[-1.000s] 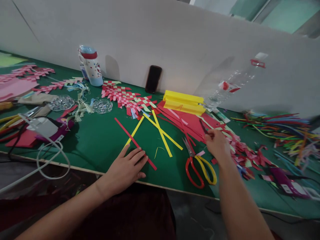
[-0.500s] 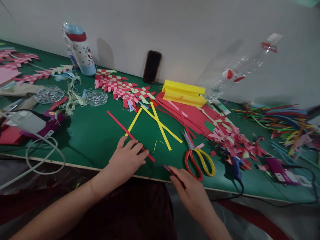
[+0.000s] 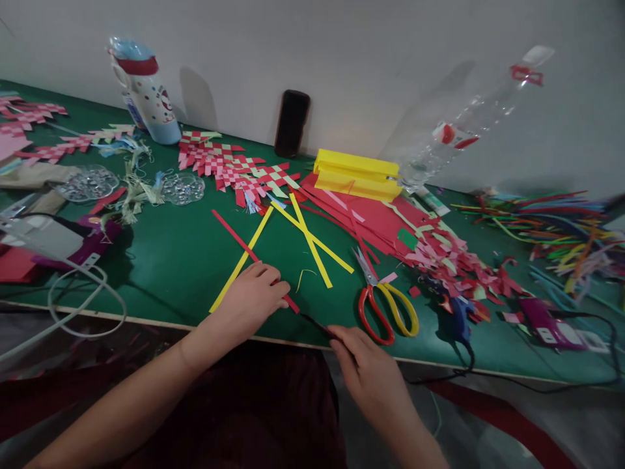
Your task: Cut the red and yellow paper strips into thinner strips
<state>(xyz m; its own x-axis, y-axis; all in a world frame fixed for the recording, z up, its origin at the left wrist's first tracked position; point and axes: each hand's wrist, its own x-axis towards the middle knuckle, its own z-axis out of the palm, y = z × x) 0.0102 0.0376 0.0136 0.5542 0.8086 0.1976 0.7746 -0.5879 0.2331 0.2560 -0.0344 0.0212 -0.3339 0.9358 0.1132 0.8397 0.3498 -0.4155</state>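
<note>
My left hand (image 3: 254, 294) rests near the table's front edge, fingers closed over the lower part of a narrow red paper strip (image 3: 233, 234). Beside and partly behind that hand lies a slanted yellow paper strip (image 3: 243, 259), with the red one crossing over it. In my right hand (image 3: 364, 357) is a slim dark pointed tool (image 3: 316, 324); its exact kind is unclear. The tool's tip is at the lower right end of the red strip. Two crossed yellow paper strips (image 3: 317, 251) lie ahead of the hands. Scissors (image 3: 387, 296) with red and yellow handles lie beyond my right hand.
Woven paper pieces (image 3: 229, 164), a phone (image 3: 291, 124) and folded yellow paper (image 3: 359, 176) stand along the wall. On the right are a leaning plastic bottle (image 3: 473, 124), paper scraps (image 3: 449, 260) and a glue gun (image 3: 460, 319). At left are a drinking bottle (image 3: 149, 98) and cable (image 3: 105, 277).
My left fingers have drawn together on the red strip, which has shifted slightly. The tool in my right hand now extends further toward the strip's end. The view has moved slightly.
</note>
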